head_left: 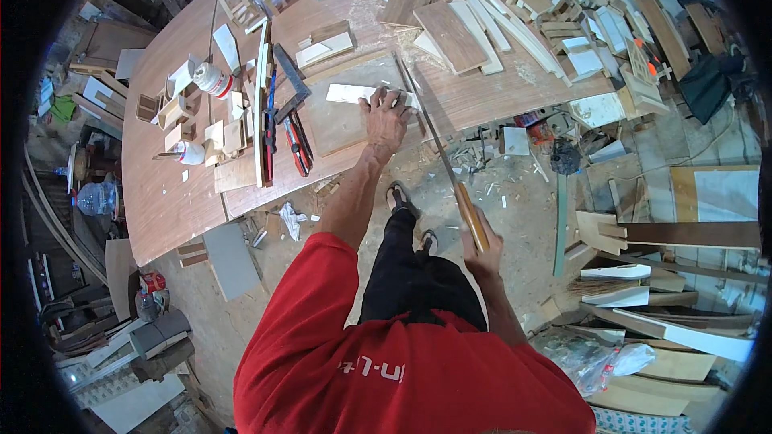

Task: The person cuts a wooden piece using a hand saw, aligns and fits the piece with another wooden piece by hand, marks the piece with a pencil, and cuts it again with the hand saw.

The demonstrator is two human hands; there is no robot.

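Note:
My left hand (384, 119) presses bent fingers onto a white wooden strip (344, 92), holding it on a flat board (338, 127) at the table's near edge. My right hand (481, 243) grips the long yellowish wooden handle of a saw (470, 217). Its narrow blade runs forward over the board's right side, beside the strip's right end; whether it touches the wood I cannot tell. Left of the board lie a metal square (291, 84), a red-and-black utility knife (298, 146) and blue and red pencil-like tools (269, 116).
Glue bottles (213, 80), small wood blocks (233, 135) and plank offcuts (450, 36) cover parts of the wooden table (153, 209). Small wooden models (579, 12) pile at the back right. Leaning boards (691, 233) line the right. Scraps and a white cloth (291, 221) lie on the floor.

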